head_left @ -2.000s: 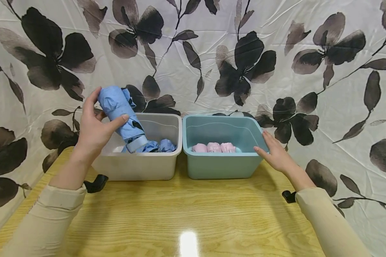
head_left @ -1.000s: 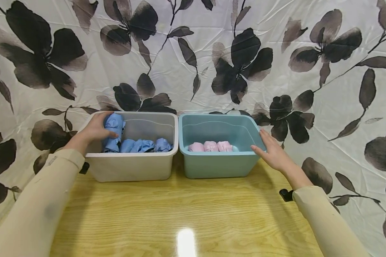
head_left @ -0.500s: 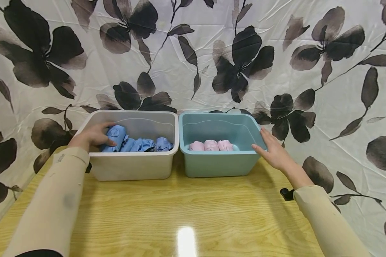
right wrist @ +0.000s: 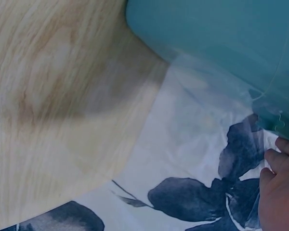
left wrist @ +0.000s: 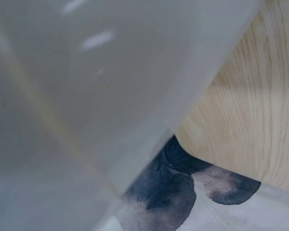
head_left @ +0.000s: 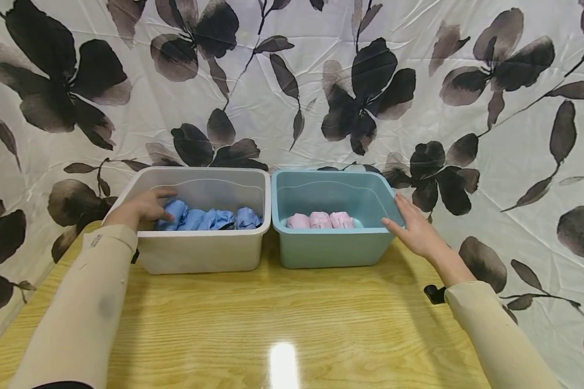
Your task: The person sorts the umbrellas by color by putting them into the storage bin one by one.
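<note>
My left hand [head_left: 143, 208] reaches over the left rim of the grey-white bin [head_left: 199, 253], fingers spread and thumb right at a blue folding umbrella [head_left: 176, 212]. That umbrella lies low inside, leftmost in a row of several blue bundles [head_left: 216, 220]. Its lower part is hidden by the bin's front wall. My right hand [head_left: 416, 229] rests with straight fingers on the right rim of the teal bin [head_left: 331, 251]; the right wrist view shows its fingers [right wrist: 277, 159] against the outer wall. Three pink rolled bundles [head_left: 319, 220] sit in the teal bin.
The two bins stand side by side at the back of a wooden table [head_left: 272, 308]. Behind them hangs a white cloth [head_left: 292, 81] with dark flowers. The left wrist view is mostly filled by the pale bin wall [left wrist: 111, 96].
My left hand has lowered the blue umbrella from above the grey-white bin into its left end, and the fingers have loosened from it. My right hand has stayed at the teal rim.
</note>
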`<state>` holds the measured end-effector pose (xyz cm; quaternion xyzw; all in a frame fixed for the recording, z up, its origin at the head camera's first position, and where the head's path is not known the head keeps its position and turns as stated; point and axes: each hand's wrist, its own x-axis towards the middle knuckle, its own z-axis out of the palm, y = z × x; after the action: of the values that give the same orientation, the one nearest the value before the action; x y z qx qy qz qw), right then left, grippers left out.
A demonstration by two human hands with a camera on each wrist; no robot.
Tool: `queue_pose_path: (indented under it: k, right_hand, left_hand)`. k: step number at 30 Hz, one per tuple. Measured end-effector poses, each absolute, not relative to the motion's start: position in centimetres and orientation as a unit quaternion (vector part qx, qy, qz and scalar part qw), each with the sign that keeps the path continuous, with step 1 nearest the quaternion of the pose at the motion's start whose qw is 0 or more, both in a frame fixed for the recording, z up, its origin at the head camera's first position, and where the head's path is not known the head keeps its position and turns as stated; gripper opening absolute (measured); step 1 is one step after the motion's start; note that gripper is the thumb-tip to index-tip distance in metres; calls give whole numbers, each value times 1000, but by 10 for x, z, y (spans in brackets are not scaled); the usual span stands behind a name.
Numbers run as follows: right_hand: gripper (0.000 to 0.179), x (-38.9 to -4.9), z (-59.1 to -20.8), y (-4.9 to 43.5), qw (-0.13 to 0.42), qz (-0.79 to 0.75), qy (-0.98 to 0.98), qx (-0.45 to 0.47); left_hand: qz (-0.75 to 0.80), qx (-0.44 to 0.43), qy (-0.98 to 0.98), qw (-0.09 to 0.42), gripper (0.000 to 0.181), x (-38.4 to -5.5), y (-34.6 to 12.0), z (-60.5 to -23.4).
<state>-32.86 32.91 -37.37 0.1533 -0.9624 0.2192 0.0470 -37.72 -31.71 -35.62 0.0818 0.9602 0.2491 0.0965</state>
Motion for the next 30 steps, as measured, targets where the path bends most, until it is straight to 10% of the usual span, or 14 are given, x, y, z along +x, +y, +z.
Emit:
queue_pose_path:
  k: [17, 30]
  right_hand:
    - [89, -332, -366, 325, 92, 216, -961, 148]
    - [87, -301, -379, 340, 159, 227, -955, 104]
  left_hand:
    - [333, 96, 938, 20, 65, -360, -301, -325]
    - [272, 83, 931, -231, 63, -258, -294, -330]
